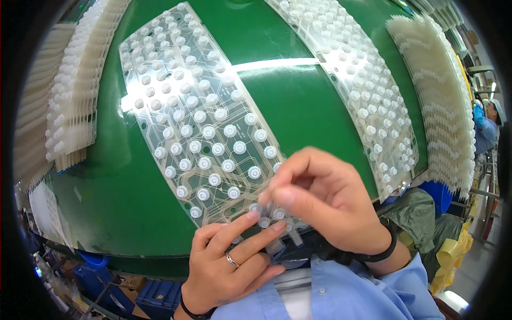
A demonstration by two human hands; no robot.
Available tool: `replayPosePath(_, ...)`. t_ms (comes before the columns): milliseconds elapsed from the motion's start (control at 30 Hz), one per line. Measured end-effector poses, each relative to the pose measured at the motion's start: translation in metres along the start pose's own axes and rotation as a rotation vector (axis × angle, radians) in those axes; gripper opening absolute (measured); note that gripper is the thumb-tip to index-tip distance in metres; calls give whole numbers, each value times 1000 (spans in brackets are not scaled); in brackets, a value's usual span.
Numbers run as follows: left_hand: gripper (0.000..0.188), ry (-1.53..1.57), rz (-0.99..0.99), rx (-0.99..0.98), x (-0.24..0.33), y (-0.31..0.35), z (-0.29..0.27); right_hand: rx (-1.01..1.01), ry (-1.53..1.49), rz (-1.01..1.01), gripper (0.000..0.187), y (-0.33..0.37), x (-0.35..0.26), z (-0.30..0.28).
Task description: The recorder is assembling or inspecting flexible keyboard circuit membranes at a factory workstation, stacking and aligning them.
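A clear keyboard membrane sheet (pixel 197 114) with printed traces and rows of white rubber domes lies slantwise on the green table, its near end toward me. My left hand (pixel 226 266), with a ring on one finger, rests at that near end. Its fingers are stretched out, and the fingertips touch the domes there. My right hand (pixel 333 205) is over the near right corner, thumb and forefinger pinched together beside several domes. What sits in the pinch, a dome or a bit of clear film, is too small and blurred to make out.
Another domed membrane sheet (pixel 357 80) lies to the right. Tall stacks of such sheets stand at the far left (pixel 80 80) and far right (pixel 434 101). Blue crates (pixel 160 298) are below the table's front edge. A person (pixel 486 125) in blue is at the right.
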State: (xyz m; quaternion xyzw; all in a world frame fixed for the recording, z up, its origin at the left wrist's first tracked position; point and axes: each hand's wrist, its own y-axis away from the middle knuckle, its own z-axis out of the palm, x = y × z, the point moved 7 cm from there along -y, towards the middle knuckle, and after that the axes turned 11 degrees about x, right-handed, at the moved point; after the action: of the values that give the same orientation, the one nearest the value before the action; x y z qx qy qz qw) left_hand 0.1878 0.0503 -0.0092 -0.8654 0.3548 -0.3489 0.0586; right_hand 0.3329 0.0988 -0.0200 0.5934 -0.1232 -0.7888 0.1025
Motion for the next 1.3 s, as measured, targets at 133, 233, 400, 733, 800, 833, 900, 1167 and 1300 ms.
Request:
replayPosePath(133,36,20,-13,10,-1,1,-1,244,232,-236,11,-5,-10,-29)
replayPosePath(233,37,35,-17,12,-3,1,-2,257,543,-227,7,3,-17,-37)
replayPosePath(400,38,47,-23,7,-3,1,-2,143,793,-317,6,11,-21,-19)
replayPosePath(733,40,38,-10,21,-3,2,-1,203,837,-323,4,8,-17,-19)
replayPosePath(800,40,36,-7,25,-3,2,-1,212,857,-310,6,8,-17,-20)
replayPosePath(833,40,40,-11,25,-3,2,-1,215,867,-303,7,7,-16,-21)
replayPosePath(900,40,48,-19,25,-3,1,-1,220,859,-299,7,7,-16,-21)
replayPosePath(1167,40,38,-9,27,-3,1,-1,211,864,-307,8,7,-16,-21)
replayPosePath(1300,40,39,-17,26,-3,2,-1,207,854,-309,6,6,-16,-20)
